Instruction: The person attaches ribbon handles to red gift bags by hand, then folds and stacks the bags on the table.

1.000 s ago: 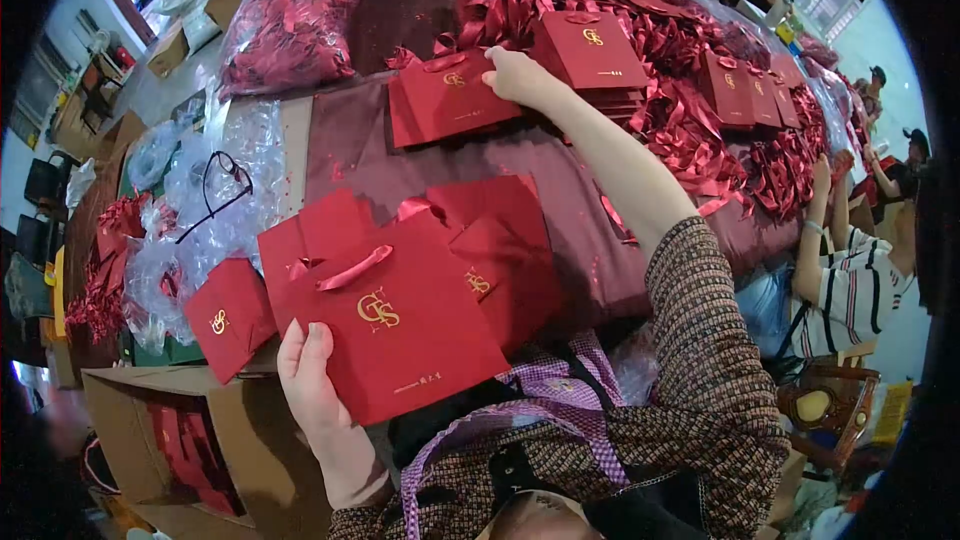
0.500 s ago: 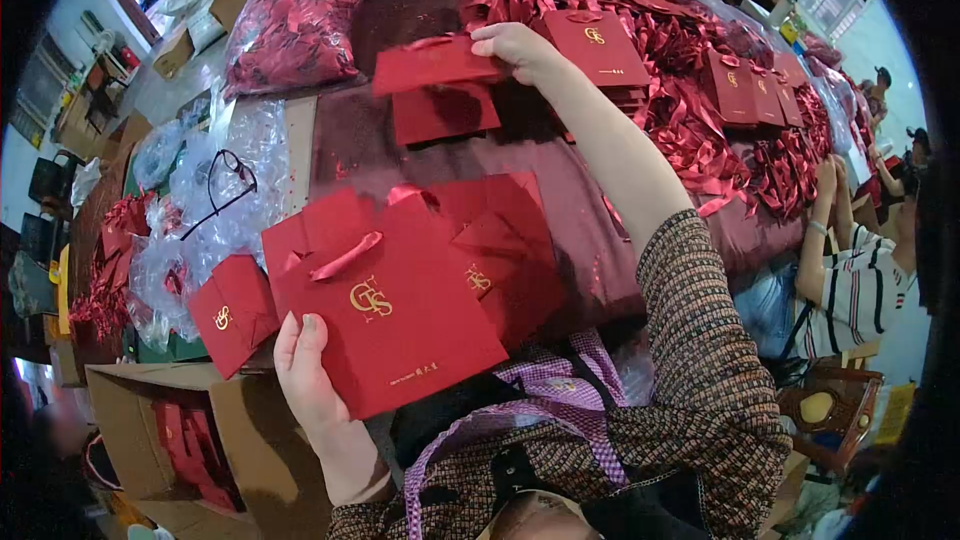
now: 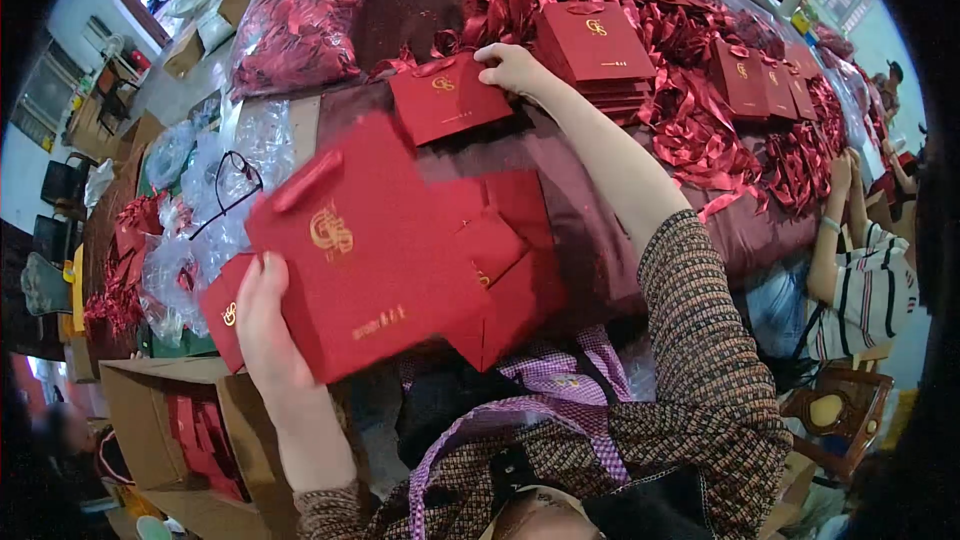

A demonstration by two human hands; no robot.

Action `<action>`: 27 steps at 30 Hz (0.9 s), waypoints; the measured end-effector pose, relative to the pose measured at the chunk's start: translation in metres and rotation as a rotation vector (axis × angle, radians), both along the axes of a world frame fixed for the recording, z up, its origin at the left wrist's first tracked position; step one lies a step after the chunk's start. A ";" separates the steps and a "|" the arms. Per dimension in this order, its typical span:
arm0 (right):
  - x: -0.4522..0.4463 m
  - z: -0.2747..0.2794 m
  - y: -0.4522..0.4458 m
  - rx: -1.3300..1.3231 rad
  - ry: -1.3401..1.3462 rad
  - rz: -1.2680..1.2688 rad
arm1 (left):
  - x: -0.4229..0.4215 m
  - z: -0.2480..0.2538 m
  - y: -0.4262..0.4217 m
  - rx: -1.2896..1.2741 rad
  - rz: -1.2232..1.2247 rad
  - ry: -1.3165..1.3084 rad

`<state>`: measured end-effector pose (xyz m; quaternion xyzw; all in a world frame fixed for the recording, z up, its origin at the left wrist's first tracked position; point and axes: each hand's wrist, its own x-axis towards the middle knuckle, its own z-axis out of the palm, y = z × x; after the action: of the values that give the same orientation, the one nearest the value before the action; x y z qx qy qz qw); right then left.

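My left hand (image 3: 268,325) grips a large red paper gift bag (image 3: 370,260) by its edge, thumb on the front. The bag is tilted, with gold lettering and a ribbon handle, and is slightly blurred. Beneath it, other red gift bags (image 3: 515,270) lie overlapping at the table's near edge. Farther off, my right hand (image 3: 515,70) pinches the upper right corner of a smaller red gift bag (image 3: 455,105), which rests flat on the dark red tablecloth. Just right of that hand is a stack of red gift bags (image 3: 597,45).
A clear sack of red ribbons (image 3: 305,30) stands at the back left. Eyeglasses (image 3: 235,195) lie on crumpled plastic (image 3: 190,240). A cardboard box (image 3: 150,420) holding red bags is below left. Loose ribbons (image 3: 700,145) heap at right, near a person in a striped shirt (image 3: 865,280).
My right hand has lowered the smaller bag onto the tablecloth, front now facing up. My left hand has shifted the large bag left and up, uncovering more of the bags beneath.
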<state>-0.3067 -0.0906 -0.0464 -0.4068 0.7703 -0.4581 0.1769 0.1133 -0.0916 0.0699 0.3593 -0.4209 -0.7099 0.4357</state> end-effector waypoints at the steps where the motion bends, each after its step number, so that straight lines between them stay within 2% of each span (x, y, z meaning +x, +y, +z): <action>1: 0.001 0.001 0.001 -0.004 -0.005 0.005 | -0.011 0.005 -0.007 -0.041 -0.040 0.008; 3: 0.003 0.003 0.003 0.025 -0.148 -0.043 | -0.035 0.013 -0.028 -0.119 -0.128 0.000; 4: 0.000 -0.004 0.003 -0.009 -0.018 -0.062 | -0.050 0.013 -0.042 -0.160 -0.174 -0.015; 6: -0.006 -0.010 0.003 -0.081 0.221 -0.058 | -0.081 0.013 -0.073 -0.087 -0.430 0.043; 7: 0.002 0.001 0.008 -0.168 0.308 -0.098 | -0.099 0.017 -0.083 -0.109 -0.447 0.038; 8: 0.004 0.007 0.009 -0.208 0.178 -0.108 | -0.118 0.020 -0.093 -0.131 -0.466 0.034; 10: 0.011 0.031 0.013 -0.324 -0.028 -0.100 | -0.161 0.017 -0.130 -0.108 -0.272 0.054; 12: 0.021 0.064 0.021 -0.477 -0.047 -0.121 | -0.192 0.038 -0.152 -0.043 -0.340 0.136; 13: 0.024 0.073 0.020 -0.605 -0.027 -0.132 | -0.200 0.040 -0.165 -0.127 -0.452 0.175; 15: 0.030 0.090 0.024 -0.722 0.109 -0.160 | -0.226 0.020 -0.185 -0.088 -0.439 0.090; 17: 0.036 0.093 0.027 -0.625 0.090 -0.155 | -0.234 0.002 -0.169 0.005 -0.411 -0.071; 19: 0.036 0.074 0.023 -0.529 0.088 -0.102 | -0.237 -0.031 -0.152 0.072 -0.442 -0.116; 21: 0.040 0.047 0.021 -0.517 0.305 -0.041 | -0.238 -0.064 -0.149 0.096 -0.505 -0.158; 22: 0.041 0.034 0.017 -0.385 0.280 -0.031 | -0.240 -0.080 -0.153 0.133 -0.531 -0.167; 24: 0.046 0.012 0.015 -0.242 0.314 -0.047 | -0.245 -0.109 -0.162 0.075 -0.492 -0.203; 25: 0.049 0.008 0.018 -0.118 0.384 -0.039 | -0.246 -0.117 -0.167 -0.073 -0.491 -0.287; 27: 0.052 0.002 0.020 -0.105 0.428 -0.015 | -0.242 -0.115 -0.158 -0.273 -0.446 -0.402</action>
<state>-0.2548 -0.0704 -0.0442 -0.4978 0.7684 -0.4019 -0.0153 -0.1286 -0.2492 -0.0447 0.3293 -0.6580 -0.6399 0.2217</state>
